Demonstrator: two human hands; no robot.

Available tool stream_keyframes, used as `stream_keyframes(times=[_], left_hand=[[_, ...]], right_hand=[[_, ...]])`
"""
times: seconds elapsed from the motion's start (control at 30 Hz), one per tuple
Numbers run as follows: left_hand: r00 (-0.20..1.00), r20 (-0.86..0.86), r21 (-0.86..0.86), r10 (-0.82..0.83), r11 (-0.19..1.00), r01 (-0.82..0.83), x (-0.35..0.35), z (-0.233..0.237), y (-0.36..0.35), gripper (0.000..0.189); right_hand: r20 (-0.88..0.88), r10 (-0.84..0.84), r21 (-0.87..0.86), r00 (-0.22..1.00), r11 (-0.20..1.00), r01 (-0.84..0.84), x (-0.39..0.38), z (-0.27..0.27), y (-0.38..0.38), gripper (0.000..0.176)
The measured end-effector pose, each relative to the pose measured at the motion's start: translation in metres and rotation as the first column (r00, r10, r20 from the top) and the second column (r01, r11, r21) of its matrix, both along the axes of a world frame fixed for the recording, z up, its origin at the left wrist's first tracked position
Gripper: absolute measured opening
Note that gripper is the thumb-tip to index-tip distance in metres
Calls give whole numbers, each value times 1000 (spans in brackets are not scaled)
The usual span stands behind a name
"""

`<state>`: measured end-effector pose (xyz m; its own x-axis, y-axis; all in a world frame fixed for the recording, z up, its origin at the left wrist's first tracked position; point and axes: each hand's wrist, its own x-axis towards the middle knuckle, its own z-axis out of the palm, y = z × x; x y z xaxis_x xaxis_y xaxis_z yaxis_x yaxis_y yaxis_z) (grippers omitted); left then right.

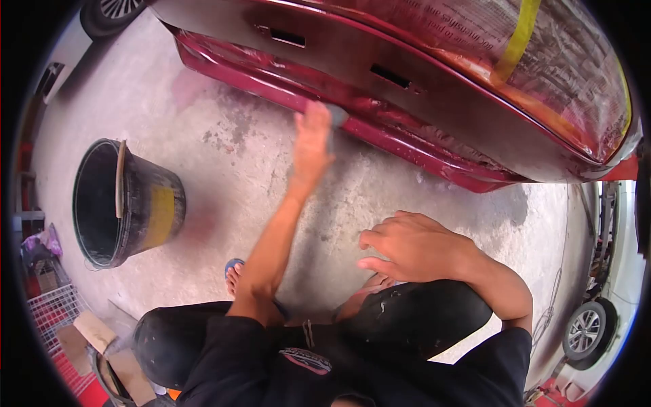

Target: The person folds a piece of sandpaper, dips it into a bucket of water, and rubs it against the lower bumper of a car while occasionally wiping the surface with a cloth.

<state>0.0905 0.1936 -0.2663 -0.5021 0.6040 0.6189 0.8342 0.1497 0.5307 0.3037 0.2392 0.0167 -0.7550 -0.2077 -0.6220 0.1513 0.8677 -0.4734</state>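
Observation:
My left hand (312, 141), smeared by motion, reaches to the upper lip of a dark red car bumper (400, 146). Beneath its fingers shows part of a grey pad-like piece (336, 117), blurred, its exact kind hard to tell. The hand presses this piece against the bumper. My right hand (424, 247) hovers near my right knee with nothing in it, thumb apart from loosely bent fingers. Above the bumper is the dull, dark panel (339, 57) of the car's body, with two slots. Printed plastic sheeting (461, 34) and yellow tape (521, 34) cover the glass above.
On the concrete floor (237, 176) to the left stands a black bucket (139, 210) with a yellow patch. A white wire rack (51, 308) and cardboard pieces (95, 332) lie at lower left. Other cars' wheels (584, 330) show at the edges.

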Motion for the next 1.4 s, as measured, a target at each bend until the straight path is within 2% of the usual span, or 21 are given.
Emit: stream_keyframes(times=[0.03,0.07,0.17,0.23,0.3,0.33,0.4,0.43,0.5,0.6,0.7,0.83,0.87,0.9,0.93,1.03,1.1,1.23,1.3,1.37,1.4], left_hand=[[992,-101,21,79,997,-77,-40,-11,-5,89],[968,-78,70,239,970,-234,-73,-9,-8,84],[929,-55,40,366,930,-365,-99,-2,-3,88],[977,-13,76,213,974,-212,-38,5,5,92],[993,102,-13,59,998,-58,29,10,10,96],[995,98,-126,33,992,-20,25,9,6,99],[985,-96,-69,141,987,-148,-34,-11,0,99],[962,-188,-34,200,977,-210,-67,-21,-5,98],[944,-20,-112,328,938,-328,-115,11,-16,88],[801,442,-74,403,906,-416,-144,36,-21,75],[892,141,262,430,853,-453,-145,30,-23,67],[955,13,-6,296,955,-296,-77,6,-3,89],[960,-2,-16,280,960,-280,-45,7,6,83],[964,141,-17,226,974,-225,-8,20,16,75],[960,224,-193,167,973,-125,23,43,15,70],[984,54,-380,169,915,-137,34,34,16,75],[951,96,-318,295,914,-251,-15,38,9,75],[888,222,-263,403,902,-344,-31,46,17,76],[925,183,-293,333,917,-272,20,42,22,76],[962,150,-310,230,934,-175,65,26,22,76],[971,14,-385,240,897,-216,54,27,17,77]], right_hand=[[-32,-28,-19,999,999,28,8,-1,0,38],[-64,-52,-38,997,998,49,19,0,0,37],[-86,-37,-66,996,997,31,27,3,-2,36],[-86,23,-45,996,999,-27,18,5,-3,37],[-62,107,8,992,994,-107,7,6,-5,41],[-150,94,2,984,995,-95,9,2,-5,39],[-306,63,-20,950,997,-72,15,-11,-8,36],[-264,54,-40,963,997,-67,18,-10,-9,36],[-197,50,-62,979,996,-63,21,-2,-7,36],[-240,39,-37,970,998,-49,25,3,-6,35],[-72,110,54,991,993,-106,20,8,-8,50],[19,160,0,987,987,-160,9,4,-14,50],[24,168,-1,985,986,-168,6,3,-14,50],[27,177,-1,984,984,-177,2,2,-13,50],[23,181,8,983,983,-181,-2,0,-12,50],[-45,164,24,985,986,-163,-6,-8,-5,45],[-163,105,19,981,995,-103,6,-16,-1,38],[-66,77,-21,995,997,-78,13,-7,-4,39],[-83,99,-52,992,993,-103,7,-10,-6,39],[-32,170,17,985,985,-170,-9,-7,-7,46],[1,200,47,980,979,-200,-14,-6,-8,50]])
